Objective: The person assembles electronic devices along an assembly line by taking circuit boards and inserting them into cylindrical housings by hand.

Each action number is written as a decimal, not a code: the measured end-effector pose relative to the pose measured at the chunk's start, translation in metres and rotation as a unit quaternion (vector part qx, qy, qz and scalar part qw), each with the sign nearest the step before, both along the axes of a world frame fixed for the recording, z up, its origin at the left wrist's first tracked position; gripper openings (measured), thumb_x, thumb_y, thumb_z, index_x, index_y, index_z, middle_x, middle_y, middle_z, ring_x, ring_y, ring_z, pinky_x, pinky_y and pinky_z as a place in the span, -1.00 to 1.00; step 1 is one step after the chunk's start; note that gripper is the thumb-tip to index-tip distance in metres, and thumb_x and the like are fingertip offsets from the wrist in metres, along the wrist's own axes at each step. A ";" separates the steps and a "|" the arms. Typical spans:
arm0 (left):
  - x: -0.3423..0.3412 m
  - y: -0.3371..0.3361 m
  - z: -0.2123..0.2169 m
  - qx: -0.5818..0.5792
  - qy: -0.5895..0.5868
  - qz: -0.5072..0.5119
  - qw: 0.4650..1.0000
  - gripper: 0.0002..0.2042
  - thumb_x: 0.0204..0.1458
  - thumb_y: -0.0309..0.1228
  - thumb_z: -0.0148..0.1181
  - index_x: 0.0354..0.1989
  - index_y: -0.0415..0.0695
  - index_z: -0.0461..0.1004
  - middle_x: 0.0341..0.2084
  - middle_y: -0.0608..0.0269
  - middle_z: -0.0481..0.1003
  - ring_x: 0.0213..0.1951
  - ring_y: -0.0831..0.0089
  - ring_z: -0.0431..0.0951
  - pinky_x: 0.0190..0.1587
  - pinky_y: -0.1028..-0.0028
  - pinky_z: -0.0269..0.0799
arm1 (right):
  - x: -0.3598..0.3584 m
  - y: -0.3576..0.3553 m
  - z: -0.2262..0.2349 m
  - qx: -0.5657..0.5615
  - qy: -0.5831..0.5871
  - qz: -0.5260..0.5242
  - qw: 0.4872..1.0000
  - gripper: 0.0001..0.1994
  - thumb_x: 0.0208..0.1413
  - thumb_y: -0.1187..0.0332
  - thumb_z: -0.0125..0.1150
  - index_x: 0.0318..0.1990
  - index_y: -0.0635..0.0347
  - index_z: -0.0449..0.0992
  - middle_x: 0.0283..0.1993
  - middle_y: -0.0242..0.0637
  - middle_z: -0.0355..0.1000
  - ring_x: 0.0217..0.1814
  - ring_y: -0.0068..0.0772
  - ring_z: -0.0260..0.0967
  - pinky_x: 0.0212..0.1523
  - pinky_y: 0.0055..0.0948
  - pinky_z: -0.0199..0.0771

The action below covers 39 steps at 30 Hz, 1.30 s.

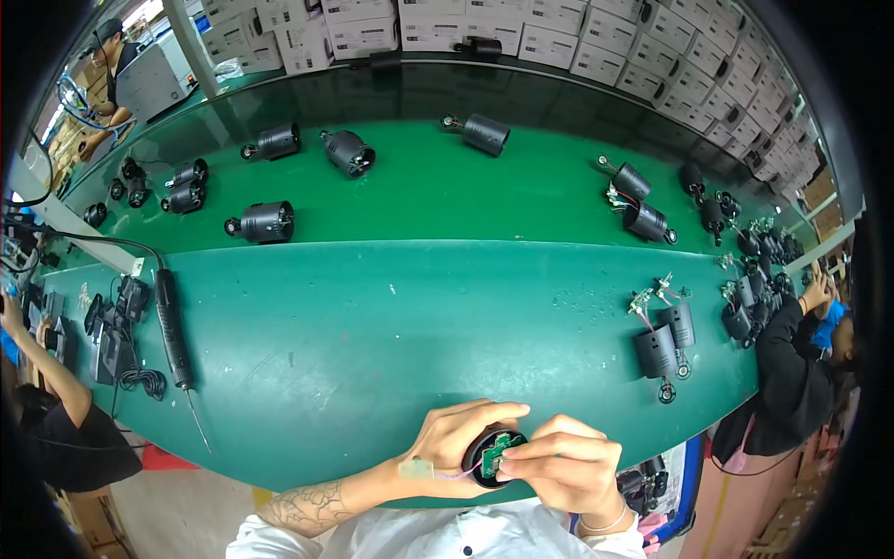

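At the table's near edge my left hand (449, 436) is wrapped round a black cylindrical housing (475, 458), its open end facing up. A green circuit board (494, 455) sits at the mouth of that housing, tilted. The fingertips of my right hand (563, 458) pinch the board's right edge. A thin pinkish wire (453, 476) runs out of the housing toward my left wrist, where a small pale square piece (416, 468) lies. How deep the board sits inside is hidden by my fingers.
Two black housings (656, 352) with wired boards stand on the right. An electric screwdriver (172, 326) hangs at the left, near black adapters (114, 354). More housings (486, 134) lie along the green belt (391, 205). Co-workers sit at both sides; white boxes (433, 31) line the back.
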<state>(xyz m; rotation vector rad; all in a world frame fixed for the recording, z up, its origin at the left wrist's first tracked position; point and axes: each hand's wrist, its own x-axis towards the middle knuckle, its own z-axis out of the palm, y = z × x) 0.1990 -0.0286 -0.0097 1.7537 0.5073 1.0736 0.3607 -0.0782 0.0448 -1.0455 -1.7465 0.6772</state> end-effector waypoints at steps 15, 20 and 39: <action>-0.001 0.004 -0.004 0.059 0.045 0.017 0.997 -0.39 -0.40 -0.51 0.37 0.00 -0.21 0.39 -0.46 0.20 0.55 -0.51 0.36 0.50 -0.46 0.45 0.41 | 0.000 0.000 -0.007 -0.062 -0.012 0.018 0.998 -0.83 -0.25 0.70 0.28 -0.46 0.25 0.64 -0.34 -0.34 0.56 -0.49 -0.50 0.26 -0.46 -0.61 0.35; -0.003 0.005 -0.004 0.055 0.055 0.009 0.997 -0.36 -0.41 -0.50 0.38 0.02 -0.22 0.37 -0.38 0.16 0.55 -0.50 0.34 0.51 -0.44 0.45 0.43 | -0.003 -0.006 -0.017 -0.001 -0.054 -0.016 0.998 -0.82 -0.25 0.67 0.31 -0.43 0.23 0.64 -0.29 -0.32 0.55 -0.45 -0.49 0.28 -0.44 -0.61 0.36; 0.002 0.010 -0.005 0.112 0.043 0.014 0.993 0.12 -0.36 -0.45 0.40 0.43 -0.05 -0.24 0.21 -0.23 0.09 -0.48 0.39 0.47 -0.51 0.50 0.42 | 0.011 0.014 -0.028 -0.106 0.053 0.054 0.991 -0.60 -0.22 0.51 0.38 -0.10 0.28 0.59 -0.23 -0.32 0.47 -0.20 -0.38 0.28 -0.15 -0.45 0.36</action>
